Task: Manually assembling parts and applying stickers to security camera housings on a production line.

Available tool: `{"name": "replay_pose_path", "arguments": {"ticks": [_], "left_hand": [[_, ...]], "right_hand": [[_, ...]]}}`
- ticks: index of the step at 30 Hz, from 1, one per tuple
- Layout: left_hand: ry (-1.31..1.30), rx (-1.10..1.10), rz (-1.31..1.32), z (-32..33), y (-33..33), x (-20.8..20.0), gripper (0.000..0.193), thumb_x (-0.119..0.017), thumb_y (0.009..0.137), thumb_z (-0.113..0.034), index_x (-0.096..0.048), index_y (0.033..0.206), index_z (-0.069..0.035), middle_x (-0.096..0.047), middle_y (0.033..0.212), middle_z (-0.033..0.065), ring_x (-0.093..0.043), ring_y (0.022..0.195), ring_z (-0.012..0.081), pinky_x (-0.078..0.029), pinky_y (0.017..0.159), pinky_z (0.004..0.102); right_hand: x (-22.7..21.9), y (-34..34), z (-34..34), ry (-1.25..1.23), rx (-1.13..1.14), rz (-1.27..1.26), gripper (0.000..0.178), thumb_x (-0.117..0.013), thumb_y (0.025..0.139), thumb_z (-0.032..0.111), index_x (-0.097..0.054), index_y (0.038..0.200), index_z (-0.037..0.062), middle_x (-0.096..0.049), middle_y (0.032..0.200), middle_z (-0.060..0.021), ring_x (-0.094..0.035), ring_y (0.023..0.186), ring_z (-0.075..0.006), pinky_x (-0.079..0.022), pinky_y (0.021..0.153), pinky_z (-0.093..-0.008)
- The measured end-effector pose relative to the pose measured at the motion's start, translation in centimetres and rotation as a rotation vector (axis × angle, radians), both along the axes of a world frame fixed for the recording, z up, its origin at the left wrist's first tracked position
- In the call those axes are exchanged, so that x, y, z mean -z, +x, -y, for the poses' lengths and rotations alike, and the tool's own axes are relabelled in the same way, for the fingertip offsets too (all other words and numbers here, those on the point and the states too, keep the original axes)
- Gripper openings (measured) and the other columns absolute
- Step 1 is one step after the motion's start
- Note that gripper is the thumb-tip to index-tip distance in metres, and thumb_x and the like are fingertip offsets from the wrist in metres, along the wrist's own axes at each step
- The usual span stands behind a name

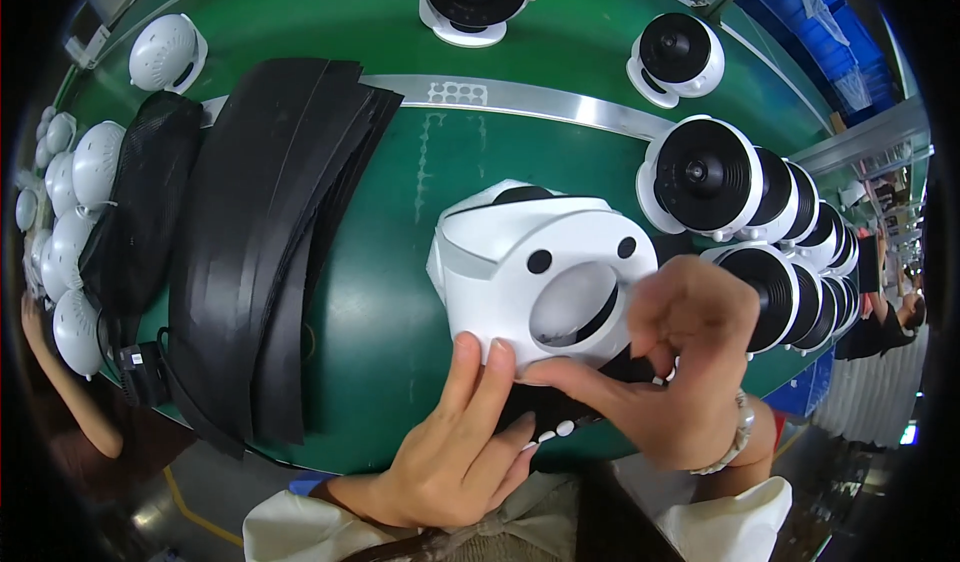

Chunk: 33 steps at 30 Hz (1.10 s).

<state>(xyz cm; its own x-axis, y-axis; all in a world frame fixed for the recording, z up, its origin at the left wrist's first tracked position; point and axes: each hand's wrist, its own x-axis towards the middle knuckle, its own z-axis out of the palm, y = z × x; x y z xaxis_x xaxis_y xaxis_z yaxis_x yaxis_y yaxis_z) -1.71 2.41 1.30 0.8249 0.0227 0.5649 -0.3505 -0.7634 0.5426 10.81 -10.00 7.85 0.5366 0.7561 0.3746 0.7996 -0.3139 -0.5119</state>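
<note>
A white plastic fan housing [475, 287] lies in front of me on the green table, with a large round opening [575, 304] and two black round pads on its upward face. My left hand [455, 452] holds its near edge, two fingertips pressed on the face and the other fingers bent lower down. With its thumb, my right hand [690, 362] presses the near rim. The other right fingers curl over the housing's right side, and whether they hold anything is hidden. Under the hands sits a black sheet [580, 414] with small white ovals, partly covered.
Long curved black sheets [255, 232] are stacked at left, beside a black mesh bag [155, 182] and white vented domes [98, 162]. White fan units with black round faces [700, 172] stand in rows at right. A metal strip [540, 104] crosses the table. Other people's arms appear at both sides.
</note>
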Motion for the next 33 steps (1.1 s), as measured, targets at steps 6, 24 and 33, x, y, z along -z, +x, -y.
{"name": "replay_pose_path", "arguments": {"ticks": [6,24,33], "left_hand": [[-0.009,-0.032,-0.082,-0.7,-0.5,0.6,0.017,-0.063,0.07,-0.008,-0.061,0.08,0.007,-0.044,0.118,0.0362,-0.043,0.111,0.0509,-0.045,0.087,0.0425],[-0.076,-0.005,-0.027,-0.1,-0.1,0.1,0.016,-0.062,0.07,0.0,-0.059,0.086,0.004,-0.042,0.123,0.0319,-0.041,0.114,0.051,-0.04,0.092,0.0464],[-0.085,-0.03,-0.026,0.2,-0.9,0.2,0.015,-0.061,0.071,-0.001,-0.059,0.085,0.003,-0.042,0.123,0.0332,-0.041,0.112,0.0535,-0.04,0.091,0.0492]], "right_hand": [[-3.3,14.2,-1.0,0.056,0.297,0.6,0.043,-0.064,0.079,0.009,-0.043,0.116,0.0057,-0.047,0.065,-0.0052,-0.044,0.049,-0.0171,-0.037,0.047,-0.0279],[0.2,34.8,9.4,-0.013,0.491,-0.899,0.079,-0.063,0.079,0.036,-0.019,0.139,0.008,-0.04,0.132,-0.0162,-0.048,0.113,-0.0306,-0.034,0.091,-0.0608],[-4.4,36.6,13.9,0.622,-0.072,-1.268,0.033,-0.054,0.084,0.033,-0.058,0.104,0.0063,-0.064,0.096,-0.0077,-0.063,0.082,-0.0207,-0.052,0.075,-0.0335]]}}
